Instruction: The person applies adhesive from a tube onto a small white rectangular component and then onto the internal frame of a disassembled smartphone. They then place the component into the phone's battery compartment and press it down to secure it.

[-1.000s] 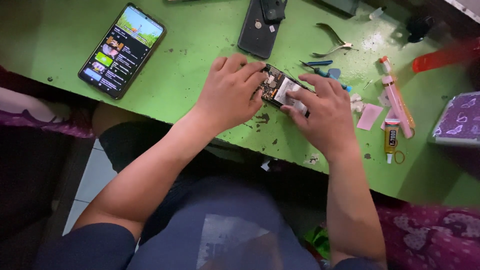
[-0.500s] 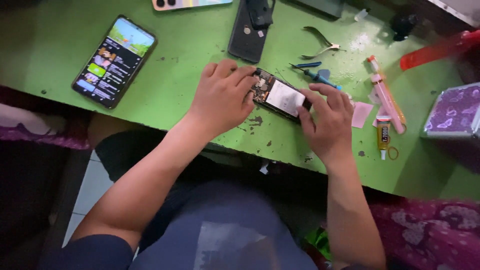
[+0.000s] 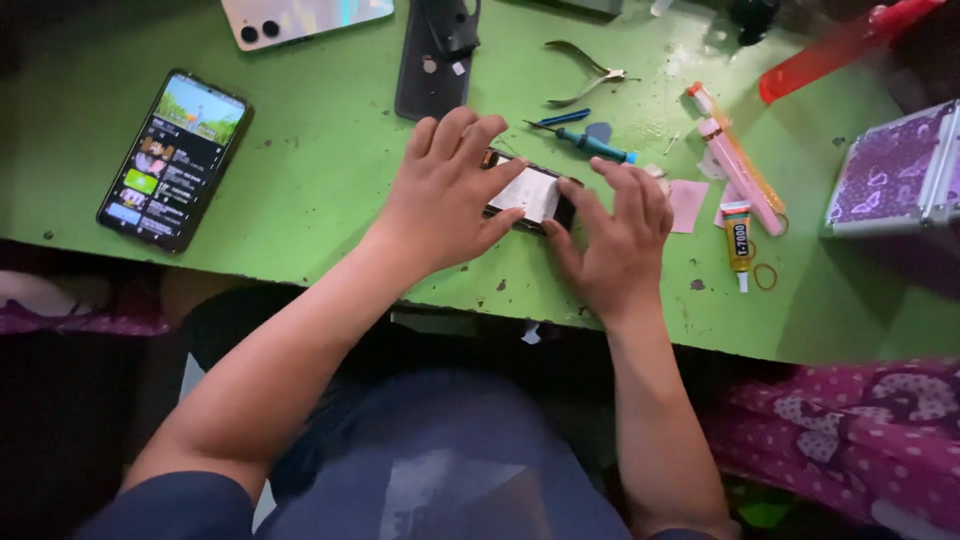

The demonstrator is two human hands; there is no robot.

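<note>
Left grip: your left hand [image 3: 440, 200] lies flat over the left end of the small opened black phone with a pale inner panel [image 3: 530, 195], fingers spread and pressing, not curled round it; the spread likely pins it against sliding.
Right grip: your right hand [image 3: 615, 240] presses on the phone's right end, fingertips on its edge, closed on nothing; working from both ends keeps the body level.
Phone: it lies flat on the worn green counter [image 3: 320, 180], between your hands, near the front edge.
Tools: a teal-handled screwdriver [image 3: 590, 145] and metal tweezers-like pliers [image 3: 585, 70] lie just beyond the phone, within reach of your right hand.
Glue: a small yellow-and-black tube [image 3: 738, 240] and pink sticks [image 3: 740, 175] lie right of your right hand.
Further out: a black phone with a lit screen [image 3: 175, 160] lies well to the left; a purple patterned case [image 3: 890, 170] stands at the right edge.
</note>
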